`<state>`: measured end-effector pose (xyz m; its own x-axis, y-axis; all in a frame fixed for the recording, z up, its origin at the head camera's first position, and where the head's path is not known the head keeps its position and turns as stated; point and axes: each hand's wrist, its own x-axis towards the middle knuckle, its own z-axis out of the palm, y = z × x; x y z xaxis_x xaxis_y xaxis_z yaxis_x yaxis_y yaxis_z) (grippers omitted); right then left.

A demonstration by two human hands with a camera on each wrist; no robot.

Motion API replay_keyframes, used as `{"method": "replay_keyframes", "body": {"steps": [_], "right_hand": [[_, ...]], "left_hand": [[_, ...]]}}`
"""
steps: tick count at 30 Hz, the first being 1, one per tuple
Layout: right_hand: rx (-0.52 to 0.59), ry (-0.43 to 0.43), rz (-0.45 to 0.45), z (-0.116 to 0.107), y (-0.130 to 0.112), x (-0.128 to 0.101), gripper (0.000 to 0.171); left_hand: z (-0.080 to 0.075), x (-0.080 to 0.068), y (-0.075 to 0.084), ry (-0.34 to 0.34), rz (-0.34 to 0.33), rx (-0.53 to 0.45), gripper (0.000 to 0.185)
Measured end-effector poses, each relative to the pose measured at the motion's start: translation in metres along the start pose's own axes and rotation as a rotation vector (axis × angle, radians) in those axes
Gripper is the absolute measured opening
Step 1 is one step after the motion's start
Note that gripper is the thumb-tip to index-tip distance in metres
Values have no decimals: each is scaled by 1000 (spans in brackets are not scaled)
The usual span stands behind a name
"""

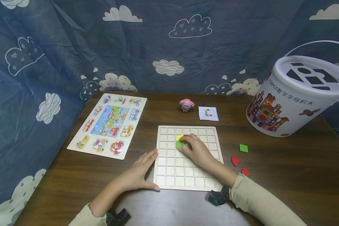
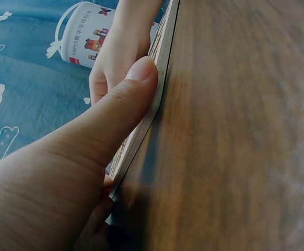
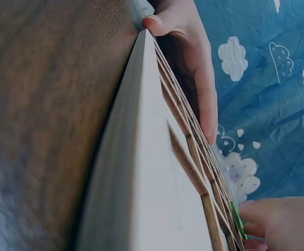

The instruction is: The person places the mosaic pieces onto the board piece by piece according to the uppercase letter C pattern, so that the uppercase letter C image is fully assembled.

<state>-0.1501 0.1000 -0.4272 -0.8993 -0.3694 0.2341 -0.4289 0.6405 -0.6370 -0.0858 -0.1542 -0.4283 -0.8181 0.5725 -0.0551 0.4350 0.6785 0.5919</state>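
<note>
left hand (image 1: 138, 174) steadies grid board (image 1: 173, 175) | right hand (image 1: 196, 150) presses green tile (image 1: 179, 144)

**Colours and patterns on the table**

The table (image 1: 285, 175) is dark brown wood with a streaked grain. The grid board (image 1: 186, 175) is pale, unpainted wood ruled into squares; in its cells sit a green square (image 1: 179, 144), a yellow curved piece (image 1: 179, 137) and a red sliver (image 1: 185, 135). Loose on the table are a green tile (image 1: 244, 148) and two red pieces (image 1: 235, 160), (image 1: 245, 171). The small card (image 1: 208, 113) shows a white grid with coloured cells. The toy figure (image 1: 186, 104) is pink. The vehicle puzzle (image 1: 108, 124) is cream with a blue centre panel and multicoloured cars. The bucket (image 1: 291, 103) is white, printed with colourful buildings and dark lettering. The backdrop cloth (image 1: 73, 47) is dark blue with white clouds. The sleeves (image 1: 260, 201) are cream.
</note>
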Motion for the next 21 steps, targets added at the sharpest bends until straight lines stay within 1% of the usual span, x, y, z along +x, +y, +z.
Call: {"method": "replay_keyframes", "body": {"steps": [5,9,13,17,19,21], "right_hand": [[-8,-30,6,-1,-1,0,25],[20,-88,45,-6,-5,-4,34],[79,-130,79,-22,-11,-10,44],[111,-103,28,-46,-14,-20,47],[101,-71,-2,-60,-12,-26,48],[65,-34,-21,-74,-8,-33,48]], "left_hand": [[0,0,1,3,0,-4,117],[0,-1,1,-3,-4,-7,117],[0,-1,2,-6,-2,-9,117],[0,-1,1,-3,1,-6,117],[0,-1,1,-1,4,-2,117],[-1,0,1,-1,7,2,117]]}}
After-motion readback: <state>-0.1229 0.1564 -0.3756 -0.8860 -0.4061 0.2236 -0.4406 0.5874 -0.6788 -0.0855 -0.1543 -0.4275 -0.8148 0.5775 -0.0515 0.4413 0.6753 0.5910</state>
